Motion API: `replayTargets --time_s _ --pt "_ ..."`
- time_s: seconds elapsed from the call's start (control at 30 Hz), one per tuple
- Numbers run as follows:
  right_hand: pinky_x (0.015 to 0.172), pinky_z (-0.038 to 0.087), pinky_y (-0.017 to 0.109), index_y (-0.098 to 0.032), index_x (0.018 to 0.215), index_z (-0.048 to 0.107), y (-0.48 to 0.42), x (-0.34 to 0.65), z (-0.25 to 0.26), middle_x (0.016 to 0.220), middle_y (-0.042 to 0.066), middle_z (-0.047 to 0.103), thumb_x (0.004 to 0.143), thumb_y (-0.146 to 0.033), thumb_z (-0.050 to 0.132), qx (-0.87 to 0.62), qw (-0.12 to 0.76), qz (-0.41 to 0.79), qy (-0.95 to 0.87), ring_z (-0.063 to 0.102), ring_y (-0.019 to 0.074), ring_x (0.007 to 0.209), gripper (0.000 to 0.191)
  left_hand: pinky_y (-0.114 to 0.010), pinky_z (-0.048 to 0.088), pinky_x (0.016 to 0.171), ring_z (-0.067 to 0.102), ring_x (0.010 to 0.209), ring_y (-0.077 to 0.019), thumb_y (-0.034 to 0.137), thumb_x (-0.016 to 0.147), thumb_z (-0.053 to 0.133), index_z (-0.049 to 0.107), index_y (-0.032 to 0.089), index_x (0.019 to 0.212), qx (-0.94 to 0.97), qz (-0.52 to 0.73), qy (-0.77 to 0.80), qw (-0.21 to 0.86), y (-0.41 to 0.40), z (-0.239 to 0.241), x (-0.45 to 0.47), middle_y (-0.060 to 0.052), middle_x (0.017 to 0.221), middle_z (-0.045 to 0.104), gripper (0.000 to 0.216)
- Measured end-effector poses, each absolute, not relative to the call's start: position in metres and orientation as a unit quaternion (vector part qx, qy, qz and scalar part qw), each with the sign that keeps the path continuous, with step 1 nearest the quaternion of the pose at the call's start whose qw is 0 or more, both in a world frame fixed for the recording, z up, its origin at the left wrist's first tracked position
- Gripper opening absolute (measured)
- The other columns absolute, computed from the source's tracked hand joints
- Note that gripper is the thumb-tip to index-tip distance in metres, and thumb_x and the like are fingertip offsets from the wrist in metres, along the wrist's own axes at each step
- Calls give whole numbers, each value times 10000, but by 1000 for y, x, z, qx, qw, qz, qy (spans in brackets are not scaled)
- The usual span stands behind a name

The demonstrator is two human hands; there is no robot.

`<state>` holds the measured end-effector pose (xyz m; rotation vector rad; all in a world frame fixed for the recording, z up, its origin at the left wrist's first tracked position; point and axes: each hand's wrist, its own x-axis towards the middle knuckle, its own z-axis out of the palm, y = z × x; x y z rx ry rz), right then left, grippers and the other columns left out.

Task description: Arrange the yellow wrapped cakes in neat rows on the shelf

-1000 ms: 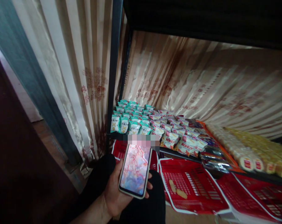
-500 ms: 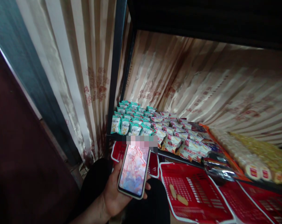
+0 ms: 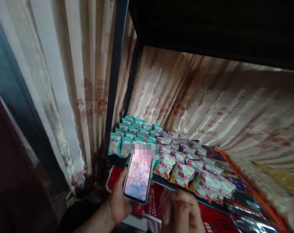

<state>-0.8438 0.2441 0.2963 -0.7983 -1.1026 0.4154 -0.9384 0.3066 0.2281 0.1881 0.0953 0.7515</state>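
Observation:
My left hand point(image 3: 118, 202) is closed around a phone point(image 3: 138, 177) with a lit pink and blue screen, held upright low in the middle of the view. My right hand point(image 3: 181, 212) is at the bottom edge just right of the phone, its fingers curled and blurred. Behind the phone a dark shelf point(image 3: 161, 181) carries rows of teal snack packets point(image 3: 132, 132) and red and white snack packets point(image 3: 186, 161).
A beige striped curtain point(image 3: 71, 84) hangs left of and behind the black shelf frame point(image 3: 114, 74). Orange and yellow packets point(image 3: 265, 184) lie further right on the shelf. A red basket point(image 3: 212, 221) sits below it. A dark upper shelf point(image 3: 210, 26) overhangs.
The view has shifted closer to the shelf and slightly up. My right hand has come into view beside the phone. The left hand keeps holding the phone.

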Motion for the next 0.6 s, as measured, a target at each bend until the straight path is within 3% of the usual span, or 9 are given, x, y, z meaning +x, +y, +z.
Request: replayTargets --time_s 0.1,0.23,0.3,0.43,0.6 --pt "431 349 180 -173 780 564 273 -827 279 505 -42 489 921 -315 388 -389 748 169 -511 449 67 426 266 -285 454 679 647 799 -205 497 890 362 585 89 1162 97 372 42 922 329 223 -925 -150 972 683 539" --pt "539 415 229 -200 1070 531 303 -809 248 653 -16 578 891 -311 432 -384 760 90 -517 538 110 577 233 -286 455 726 647 803 -194 461 896 383 628 100 1101 89 378 42 921 346 211 -918 -119 956 693 483" --pt "650 436 293 -213 1111 513 314 -801 227 775 11 595 874 -340 444 -403 753 32 -520 564 146 716 277 -323 447 790 650 822 -211 455 890 402 647 115 1071 96 380 42 919 350 204 -920 -113 922 701 456" --pt "854 368 423 -212 1095 539 325 -788 190 1098 82 521 868 -441 403 -484 657 -62 -574 483 236 1038 350 -366 413 873 652 850 -229 464 886 407 654 137 1067 97 402 22 910 355 193 -922 -109 923 703 448" --pt "900 323 463 -213 1108 532 327 -787 175 1229 98 422 883 -496 306 -500 617 -96 -600 405 268 1138 426 -375 394 903 640 897 -242 443 876 423 645 123 1084 83 391 25 916 361 192 -916 -110 923 703 441"
